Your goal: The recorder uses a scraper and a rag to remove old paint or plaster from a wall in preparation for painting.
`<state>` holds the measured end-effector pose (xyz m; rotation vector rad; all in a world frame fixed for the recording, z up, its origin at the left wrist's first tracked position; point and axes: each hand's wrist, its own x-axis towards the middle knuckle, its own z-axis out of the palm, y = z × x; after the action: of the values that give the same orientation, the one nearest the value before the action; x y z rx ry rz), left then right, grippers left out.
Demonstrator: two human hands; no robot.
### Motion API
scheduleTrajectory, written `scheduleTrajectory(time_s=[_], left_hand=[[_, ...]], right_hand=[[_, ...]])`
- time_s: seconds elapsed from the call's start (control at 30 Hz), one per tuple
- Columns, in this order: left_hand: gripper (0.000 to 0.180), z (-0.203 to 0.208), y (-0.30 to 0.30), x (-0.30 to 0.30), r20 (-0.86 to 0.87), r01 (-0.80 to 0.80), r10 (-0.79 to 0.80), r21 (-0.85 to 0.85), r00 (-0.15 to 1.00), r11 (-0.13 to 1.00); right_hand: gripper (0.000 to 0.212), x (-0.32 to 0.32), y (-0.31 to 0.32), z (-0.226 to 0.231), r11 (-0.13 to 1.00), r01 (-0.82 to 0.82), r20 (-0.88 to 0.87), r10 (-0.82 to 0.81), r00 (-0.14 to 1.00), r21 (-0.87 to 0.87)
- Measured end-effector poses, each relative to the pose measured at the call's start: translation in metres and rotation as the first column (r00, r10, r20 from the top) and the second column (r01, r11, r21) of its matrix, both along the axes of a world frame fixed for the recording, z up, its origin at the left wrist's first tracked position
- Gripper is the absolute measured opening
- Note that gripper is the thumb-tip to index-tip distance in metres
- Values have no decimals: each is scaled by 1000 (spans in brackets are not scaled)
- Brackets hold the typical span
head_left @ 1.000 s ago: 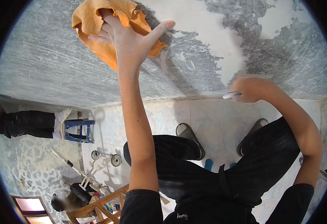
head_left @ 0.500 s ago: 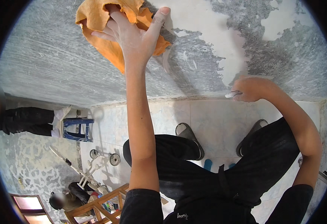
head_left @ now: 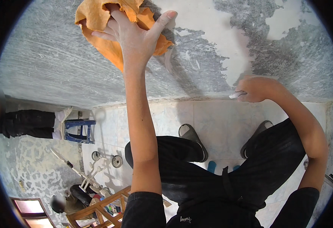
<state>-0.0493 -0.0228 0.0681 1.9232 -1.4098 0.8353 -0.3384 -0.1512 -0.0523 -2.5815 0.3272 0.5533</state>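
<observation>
head-worn fisheye view, steeply downward

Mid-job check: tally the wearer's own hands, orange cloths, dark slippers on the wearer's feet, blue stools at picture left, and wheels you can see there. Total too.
Left hand and right hand: 2
Orange cloth: 1
Dark slippers: 2
Blue stool: 1
Visible wheels: 2
Total: 8

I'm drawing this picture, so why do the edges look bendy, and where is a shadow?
Head view: the fisheye lens bends straight edges near the rim and leaves black corners; head view: a shadow falls on the wall below and right of the left hand and reaches the floor.
</observation>
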Motion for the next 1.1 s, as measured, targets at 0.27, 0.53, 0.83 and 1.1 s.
scheduleTrajectory(time_s=[0.27, 0.53, 0.83, 1.1], left_hand=[[138, 4, 5, -3, -124, 230, -239, -77, 963, 970], [124, 7, 12, 6, 162, 84, -86, 20, 983, 996], [130, 9, 11, -4, -110, 298, -299, -29, 948, 954], [141, 3, 6, 0, -123, 286, -291, -52, 949, 957]], right_hand=[[31, -7, -3, -9, 999, -38, 156, 40, 987, -15], [35, -3, -2, -2, 1000, -31, 106, 31, 994, -1], [34, -3, -3, -3, 999, -35, 130, 31, 991, 25], [33, 1, -3, 0, 999, -36, 49, 36, 998, 4]])
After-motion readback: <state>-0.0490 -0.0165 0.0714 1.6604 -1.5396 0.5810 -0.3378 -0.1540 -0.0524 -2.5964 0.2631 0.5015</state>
